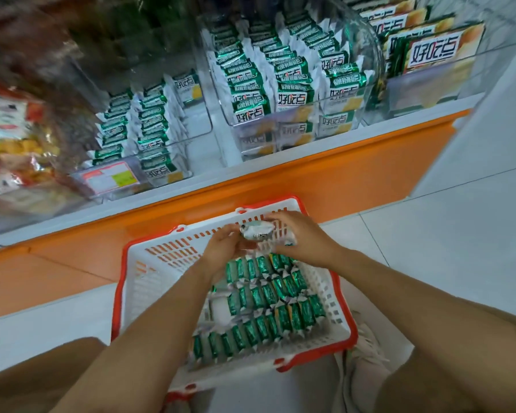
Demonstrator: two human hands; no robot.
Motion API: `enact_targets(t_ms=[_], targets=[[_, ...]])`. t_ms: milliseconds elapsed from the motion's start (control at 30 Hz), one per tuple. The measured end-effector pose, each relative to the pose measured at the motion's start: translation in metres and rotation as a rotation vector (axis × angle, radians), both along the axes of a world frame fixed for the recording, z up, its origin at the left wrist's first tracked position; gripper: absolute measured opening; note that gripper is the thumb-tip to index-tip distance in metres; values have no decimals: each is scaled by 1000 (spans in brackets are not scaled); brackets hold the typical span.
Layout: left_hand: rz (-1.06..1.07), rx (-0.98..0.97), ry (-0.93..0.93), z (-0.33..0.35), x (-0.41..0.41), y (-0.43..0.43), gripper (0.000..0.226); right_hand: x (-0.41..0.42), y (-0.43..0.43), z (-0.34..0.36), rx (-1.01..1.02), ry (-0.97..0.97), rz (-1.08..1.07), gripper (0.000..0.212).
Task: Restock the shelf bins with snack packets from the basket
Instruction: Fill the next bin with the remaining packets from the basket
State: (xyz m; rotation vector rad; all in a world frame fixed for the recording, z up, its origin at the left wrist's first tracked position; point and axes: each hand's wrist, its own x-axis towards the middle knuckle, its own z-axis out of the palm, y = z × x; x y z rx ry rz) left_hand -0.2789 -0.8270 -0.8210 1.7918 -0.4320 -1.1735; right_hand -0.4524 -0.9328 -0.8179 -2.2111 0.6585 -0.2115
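A white basket with a red rim (149,293) stands on the floor between my knees, holding several rows of green-and-white snack packets (268,308). Over its far end both hands hold a small bunch of packets (258,232). My left hand (224,247) grips the bunch from the left and below. My right hand (301,236) curls round it from the right. Above, clear shelf bins hold the same packets: a left bin (149,138) partly filled, a middle bin (295,84) packed full.
An orange shelf base (340,174) runs across just beyond the basket. A right bin (429,55) holds larger packs with an orange picture. Blurred red and yellow bags (15,144) hang at the left. Light floor tiles (444,248) lie to the right.
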Motion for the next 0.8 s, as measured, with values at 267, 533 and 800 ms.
enact_targets(t_ms=[267, 533, 800], targets=[[-39, -90, -31, 58, 31, 28, 30, 41, 6, 68, 16, -261, -20, 32], [-82, -401, -454, 129, 46, 47, 21, 64, 9, 124, -341, -379, -25, 26], [-99, -522, -796, 169, 61, 30, 34, 92, 6, 173, -360, -475, -58, 31]])
